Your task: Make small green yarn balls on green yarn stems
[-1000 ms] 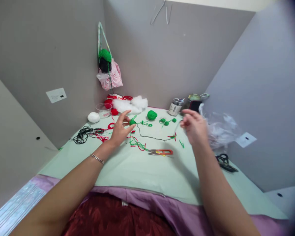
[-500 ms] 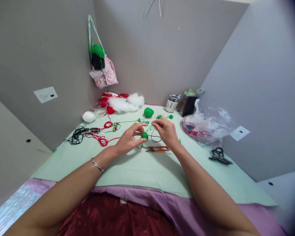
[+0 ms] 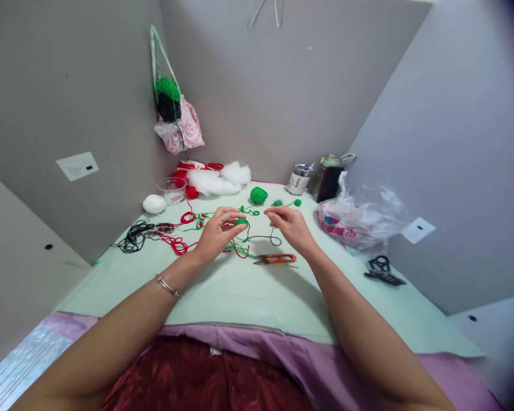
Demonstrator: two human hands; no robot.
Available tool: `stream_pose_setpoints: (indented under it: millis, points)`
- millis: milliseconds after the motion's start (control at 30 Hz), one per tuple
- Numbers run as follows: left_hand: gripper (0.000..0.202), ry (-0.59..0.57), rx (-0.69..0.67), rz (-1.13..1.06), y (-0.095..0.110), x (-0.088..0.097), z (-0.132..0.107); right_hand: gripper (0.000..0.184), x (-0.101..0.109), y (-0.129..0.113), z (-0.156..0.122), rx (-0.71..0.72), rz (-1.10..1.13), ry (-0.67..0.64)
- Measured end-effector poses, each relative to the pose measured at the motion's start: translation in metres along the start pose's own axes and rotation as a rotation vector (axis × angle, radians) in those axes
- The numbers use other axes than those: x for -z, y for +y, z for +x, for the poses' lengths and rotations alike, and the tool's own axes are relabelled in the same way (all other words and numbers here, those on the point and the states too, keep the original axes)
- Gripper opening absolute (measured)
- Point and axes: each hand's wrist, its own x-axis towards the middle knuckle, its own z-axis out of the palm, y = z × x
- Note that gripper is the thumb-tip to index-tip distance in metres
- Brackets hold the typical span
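My left hand [image 3: 216,233] holds a small green yarn ball [image 3: 241,221] between thumb and fingers, above the middle of the table. To its right, my right hand [image 3: 292,226] has its fingertips pinched together. A dark strand of yarn [image 3: 261,237] runs from near the green ball and loops up toward the right fingertips; whether a needle is in the pinch is too small to see. Below the hands lie thread snips [image 3: 278,259] with orange handles. Loose green and red yarn ends [image 3: 239,249] rest beneath the left hand.
Tangled black yarn [image 3: 135,237], red yarn [image 3: 177,245] and a white yarn ball [image 3: 154,204] lie left. White stuffing [image 3: 212,182], a clear cup [image 3: 172,191] and a larger green ball [image 3: 259,196] are behind. A plastic bag [image 3: 355,217] and black hair claw [image 3: 384,271] lie right.
My left hand has moved left with the green ball, widening the gap between the hands. The light green strand between them no longer shows; the dark strand now stretches across the gap.
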Motion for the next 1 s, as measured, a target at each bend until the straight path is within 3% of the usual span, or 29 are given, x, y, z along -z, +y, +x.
stream_pose_setpoints:
  millis: [67, 133, 500, 600, 733, 1000]
  points:
    - [0.025, 0.006, -0.031, 0.005, 0.001, 0.001, 0.0, 0.024, -0.012, -0.012, -0.007, 0.021, 0.109, -0.151]
    - [0.027, -0.017, -0.039, -0.011, 0.001, 0.001, -0.001, 0.02, -0.022, -0.019, -0.013, 0.059, 0.092, -0.198]
    - [0.032, -0.114, -0.061, -0.065, 0.0, -0.002, -0.001, 0.021, -0.019, -0.024, -0.013, -0.037, 0.204, -0.111]
    - [0.032, -0.041, 0.005, -0.068, -0.001, -0.002, -0.001, 0.019, -0.018, -0.029, -0.015, -0.034, 0.237, -0.095]
    - [0.029, 0.028, 0.135, -0.133, -0.004, 0.002, 0.004, 0.019, -0.017, -0.039, -0.021, 0.055, 0.215, -0.186]
    - [0.044, -0.068, 0.163, -0.311, -0.009, 0.008, 0.009, 0.018, -0.022, -0.034, -0.021, 0.08, 0.101, -0.177]
